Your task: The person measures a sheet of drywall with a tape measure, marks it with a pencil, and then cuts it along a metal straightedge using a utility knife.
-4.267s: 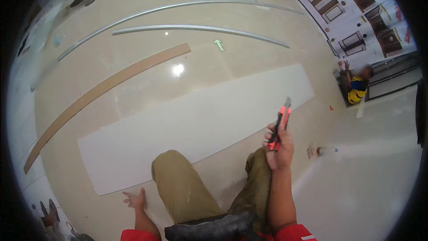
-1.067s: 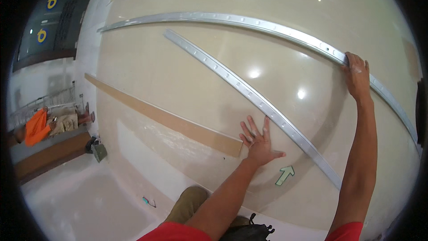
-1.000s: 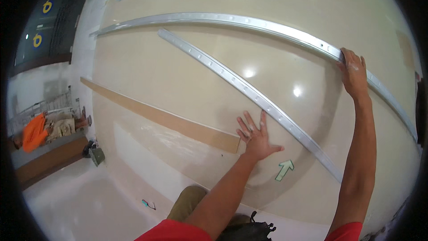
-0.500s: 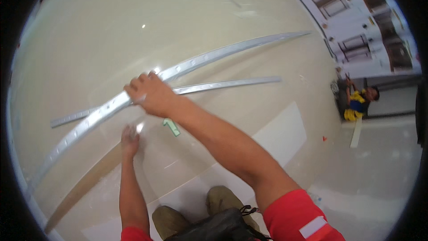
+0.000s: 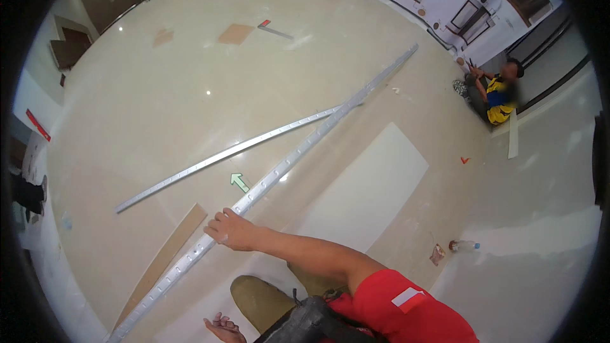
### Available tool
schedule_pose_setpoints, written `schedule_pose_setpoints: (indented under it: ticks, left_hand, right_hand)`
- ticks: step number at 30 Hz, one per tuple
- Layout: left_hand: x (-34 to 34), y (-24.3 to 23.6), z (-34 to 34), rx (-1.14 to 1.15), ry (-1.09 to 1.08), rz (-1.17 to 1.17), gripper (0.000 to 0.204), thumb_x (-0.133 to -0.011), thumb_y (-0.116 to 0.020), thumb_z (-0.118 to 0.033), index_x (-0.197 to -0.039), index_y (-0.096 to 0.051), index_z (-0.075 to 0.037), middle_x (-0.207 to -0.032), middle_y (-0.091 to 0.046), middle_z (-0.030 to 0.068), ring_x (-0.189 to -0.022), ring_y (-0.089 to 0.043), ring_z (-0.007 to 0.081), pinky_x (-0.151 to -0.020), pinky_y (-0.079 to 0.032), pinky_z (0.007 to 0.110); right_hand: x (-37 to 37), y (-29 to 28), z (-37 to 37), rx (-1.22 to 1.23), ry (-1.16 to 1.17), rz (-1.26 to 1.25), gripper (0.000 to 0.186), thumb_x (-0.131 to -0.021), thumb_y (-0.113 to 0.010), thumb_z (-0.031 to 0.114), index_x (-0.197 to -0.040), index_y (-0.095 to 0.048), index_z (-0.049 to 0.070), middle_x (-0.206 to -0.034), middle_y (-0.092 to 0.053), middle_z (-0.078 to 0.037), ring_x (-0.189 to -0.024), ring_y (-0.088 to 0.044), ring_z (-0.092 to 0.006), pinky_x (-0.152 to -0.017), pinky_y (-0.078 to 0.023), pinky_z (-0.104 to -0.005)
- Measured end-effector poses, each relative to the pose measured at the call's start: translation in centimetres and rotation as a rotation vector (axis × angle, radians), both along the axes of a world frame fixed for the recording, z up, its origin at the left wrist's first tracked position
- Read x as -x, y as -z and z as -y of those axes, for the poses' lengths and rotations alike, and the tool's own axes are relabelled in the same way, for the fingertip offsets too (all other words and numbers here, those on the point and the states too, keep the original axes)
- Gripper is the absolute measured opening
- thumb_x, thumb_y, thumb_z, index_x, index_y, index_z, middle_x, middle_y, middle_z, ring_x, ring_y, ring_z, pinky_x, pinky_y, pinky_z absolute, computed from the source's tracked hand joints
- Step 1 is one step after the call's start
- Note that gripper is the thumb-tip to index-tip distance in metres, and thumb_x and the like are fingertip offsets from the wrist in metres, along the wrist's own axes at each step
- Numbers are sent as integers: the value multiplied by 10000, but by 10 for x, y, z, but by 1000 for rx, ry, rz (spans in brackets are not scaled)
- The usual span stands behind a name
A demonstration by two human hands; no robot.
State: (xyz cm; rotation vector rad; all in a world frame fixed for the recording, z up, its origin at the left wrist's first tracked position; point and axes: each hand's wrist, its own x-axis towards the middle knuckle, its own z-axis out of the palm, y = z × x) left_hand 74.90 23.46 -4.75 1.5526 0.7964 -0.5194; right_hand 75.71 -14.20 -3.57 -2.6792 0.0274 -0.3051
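Head view: my right hand (image 5: 232, 230) is clamped on the long metal channel (image 5: 279, 168), which runs near left to far right, crossing over the shorter channel (image 5: 222, 154). My left hand (image 5: 223, 329), near, has fingers apart. White panel (image 5: 368, 184) right of the long channel; brown strip (image 5: 162, 254) left.

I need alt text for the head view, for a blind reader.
The person's right hand grips a long silver metal strip that crosses a second strip on a beige floor; the left hand is open near a knee.
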Motion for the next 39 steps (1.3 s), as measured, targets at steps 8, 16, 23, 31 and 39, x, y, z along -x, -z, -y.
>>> schedule_pose_setpoints:
  ticks: [8,16,23,31,39]
  left_hand:
    - [-9,45,-78,-71,144,36,689,-973,-638,-657,-1162,-618,6,-803,-595,50,-669,-519,158,-574,-421,308]
    - [29,77,-164,-532,-52,-186,452,-1016,-638,-468,-1019,-645,-16,-733,-582,83,-541,-502,157,-462,-393,318]
    - [86,61,-317,-613,-255,130,541,-1030,-560,-150,-1559,-460,-100,-925,-631,57,-739,-571,195,-677,-507,348]
    - [9,83,-143,-323,129,-208,476,-1007,-607,-402,-1329,-663,-56,-1048,-742,144,-900,-681,246,-791,-549,414]
    - [-58,131,-117,-384,497,10,549,-1015,-621,-487,-1276,-680,-7,-1182,-735,236,-1067,-725,329,-932,-553,440]
  right_hand:
    - [-7,-32,11,-33,-48,-114,303,-850,-698,120,-1141,-649,48,-1114,-660,-137,-1100,-626,-329,-934,-487,-478]
    - [-39,111,-33,-17,-68,-214,348,-826,-765,152,-1140,-647,56,-1128,-673,-151,-1124,-631,-365,-971,-494,-488]
    - [-128,124,-47,-357,-156,-175,473,-811,-765,10,-1276,-703,73,-1265,-717,-179,-1169,-649,-388,-1040,-510,-470]
    - [-96,138,1,0,-143,-470,492,-893,-751,156,-1365,-611,153,-1189,-703,-176,-1089,-670,-399,-913,-551,-502]
    - [-56,234,15,102,-24,-358,610,-829,-774,141,-1416,-610,160,-1185,-704,-144,-1071,-672,-360,-928,-558,-462]
